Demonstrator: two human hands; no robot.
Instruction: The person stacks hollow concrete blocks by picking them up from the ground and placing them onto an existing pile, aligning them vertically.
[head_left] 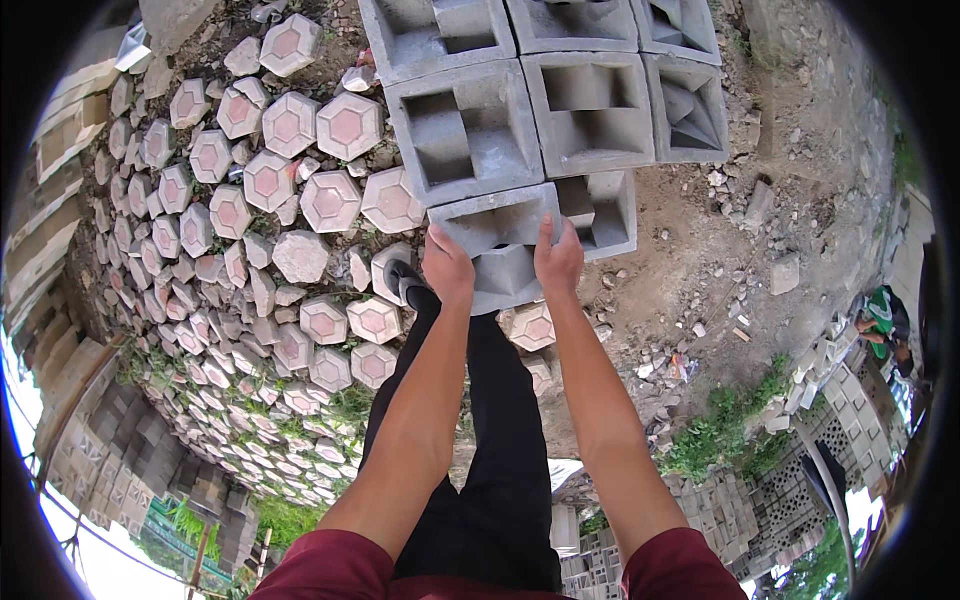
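A square grey concrete vent block with deep angled hollows is between my two hands, in front of my legs. My left hand is closed on its left edge, thumb over the top face. On the opposite edge my right hand grips the same way. The block's far edge lies against a larger hollow block, one of several set in rows beyond it. Just past my right hand, another hollow block is partly hidden behind the held one. Whether the held block rests on something underneath, I cannot tell.
Many hexagonal paving stones with pinkish centres lie on the ground to the left. Bare dirt with rubble spreads to the right. A person in green is at the far right, near stacked blocks. My shoe stands among the stones.
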